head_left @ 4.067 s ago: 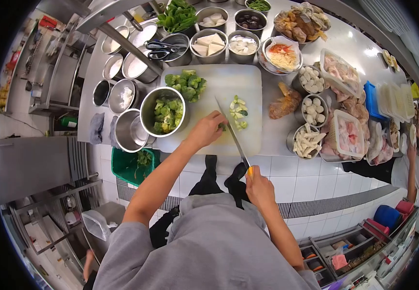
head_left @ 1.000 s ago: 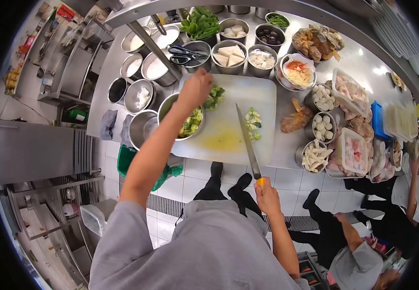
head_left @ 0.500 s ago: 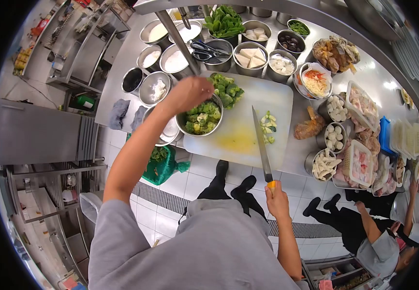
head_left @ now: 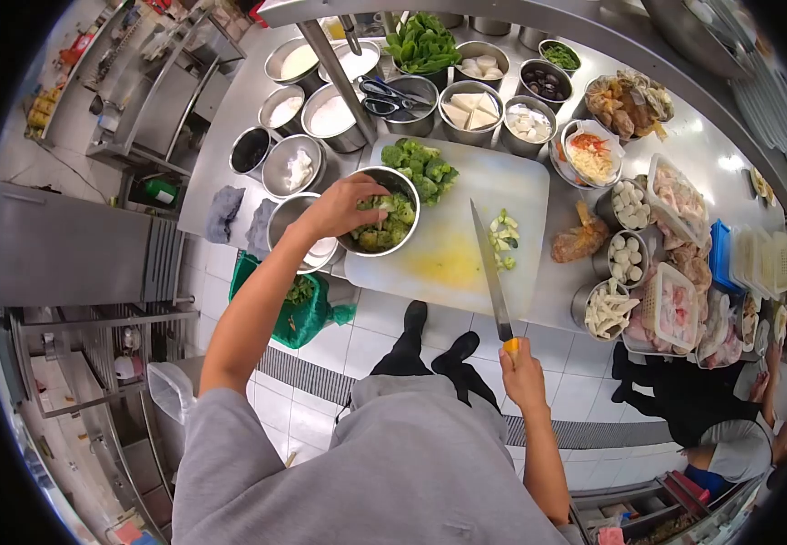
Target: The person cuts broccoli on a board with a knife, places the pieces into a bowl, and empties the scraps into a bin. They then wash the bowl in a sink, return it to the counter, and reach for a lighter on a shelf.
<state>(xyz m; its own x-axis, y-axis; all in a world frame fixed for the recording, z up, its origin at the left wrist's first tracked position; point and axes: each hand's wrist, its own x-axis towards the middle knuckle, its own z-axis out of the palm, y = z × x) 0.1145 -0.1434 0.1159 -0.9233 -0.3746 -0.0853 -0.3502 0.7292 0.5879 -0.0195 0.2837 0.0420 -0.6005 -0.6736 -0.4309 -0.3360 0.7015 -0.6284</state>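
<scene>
My left hand reaches over the rim of a steel bowl, its bent fingers closed on the broccoli inside. Wrapped round the yellow handle of a long knife is my right hand. The blade lies over the right part of the white cutting board, pointing away from me. More broccoli is piled on the board beyond the bowl. Chopped pale green pieces lie just right of the blade.
Steel containers of ingredients line the far side, one holding scissors. Tubs of white balls and trays of raw meat stand right. A metal shelf post rises at back left. A green bag hangs below the edge. Co-workers are at right.
My left hand has moved left and toward me, down into the broccoli bowl. My right hand and the knife have barely moved. A co-worker at the right has shifted.
</scene>
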